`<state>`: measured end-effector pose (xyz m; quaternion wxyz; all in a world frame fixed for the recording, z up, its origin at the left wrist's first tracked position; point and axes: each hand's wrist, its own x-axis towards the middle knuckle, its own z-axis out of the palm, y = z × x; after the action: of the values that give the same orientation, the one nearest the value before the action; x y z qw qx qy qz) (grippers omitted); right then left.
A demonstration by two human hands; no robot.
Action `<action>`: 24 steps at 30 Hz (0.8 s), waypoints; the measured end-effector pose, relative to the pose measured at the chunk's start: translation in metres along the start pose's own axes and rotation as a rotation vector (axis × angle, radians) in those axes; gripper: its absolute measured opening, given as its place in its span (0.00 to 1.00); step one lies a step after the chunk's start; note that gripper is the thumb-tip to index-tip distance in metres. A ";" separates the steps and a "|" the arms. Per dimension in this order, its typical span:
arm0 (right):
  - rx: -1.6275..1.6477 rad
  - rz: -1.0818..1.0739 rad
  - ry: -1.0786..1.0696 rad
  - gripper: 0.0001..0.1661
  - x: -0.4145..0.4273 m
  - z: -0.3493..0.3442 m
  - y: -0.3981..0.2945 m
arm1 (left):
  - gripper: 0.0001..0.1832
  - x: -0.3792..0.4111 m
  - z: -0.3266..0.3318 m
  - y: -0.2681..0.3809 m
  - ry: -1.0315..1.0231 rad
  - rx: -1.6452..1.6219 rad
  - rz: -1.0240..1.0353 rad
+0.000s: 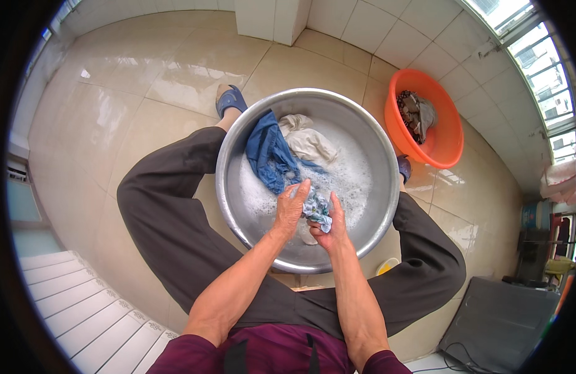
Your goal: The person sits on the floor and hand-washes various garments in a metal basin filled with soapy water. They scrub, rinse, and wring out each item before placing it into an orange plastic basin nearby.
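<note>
Between my two hands is a bunched light-blue patterned cloth [317, 209], wet and crumpled, held above the suds. My left hand [290, 208] grips its left side with the thumb uppermost. Fingers of my right hand [332, 226] curl under its right end, thumb pointing up. Below them, a large round metal basin [377, 140] contains foamy, soapy water [351, 187]. A blue garment [270, 149] hangs against the basin's inner left wall and dips into the foam. Beside it lies a cream-white cloth [311, 140], partly in the water.
An orange plastic tub [449, 135] holding dark and grey-brown clothes [416, 114] stands beyond the basin, at right. A small yellow-and-white container [387, 266] sits by my right leg. My knees flank the basin. Glossy floor tiles [124, 121] reach a tiled wall [367, 23].
</note>
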<state>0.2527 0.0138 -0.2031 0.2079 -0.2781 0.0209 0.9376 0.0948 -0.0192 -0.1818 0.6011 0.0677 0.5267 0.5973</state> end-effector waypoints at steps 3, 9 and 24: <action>0.031 -0.338 0.483 0.32 0.018 0.038 0.010 | 0.18 -0.039 0.019 -0.028 0.070 0.860 0.688; 0.028 -0.298 0.367 0.25 0.020 -0.023 0.023 | 0.16 -0.042 0.033 -0.061 0.149 0.902 0.771; -2.198 -0.273 0.612 0.27 0.014 -0.016 0.070 | 0.21 0.027 -0.043 -0.023 0.433 1.275 0.457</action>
<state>0.2221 -0.0471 -0.2296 -0.0610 -0.5253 -0.7893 0.3119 0.0717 -0.0280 -0.2322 0.1860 0.3949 0.8537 0.2840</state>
